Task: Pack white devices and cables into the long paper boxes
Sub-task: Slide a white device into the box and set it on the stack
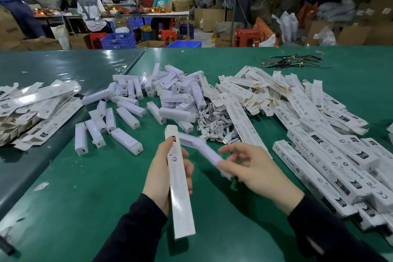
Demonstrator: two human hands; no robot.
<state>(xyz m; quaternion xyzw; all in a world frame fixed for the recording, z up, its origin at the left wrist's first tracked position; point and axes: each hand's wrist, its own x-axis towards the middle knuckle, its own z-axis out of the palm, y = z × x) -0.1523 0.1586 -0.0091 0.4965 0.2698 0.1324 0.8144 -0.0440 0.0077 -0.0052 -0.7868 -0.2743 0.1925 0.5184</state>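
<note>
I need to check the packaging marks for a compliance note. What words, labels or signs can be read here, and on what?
"CE", "FC", "RoHS": on the long paper boxes piled at the right.
"Made in China": on one box there, near the right edge.
Box in the left hand: a label and round symbol, print too small to read.
Flat boxes at the left: labels blurred.
Cartons behind: print unreadable.

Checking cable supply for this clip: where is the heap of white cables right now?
In the head view, the heap of white cables lies on the green table at centre, between the white devices and the flat paper boxes.
</note>
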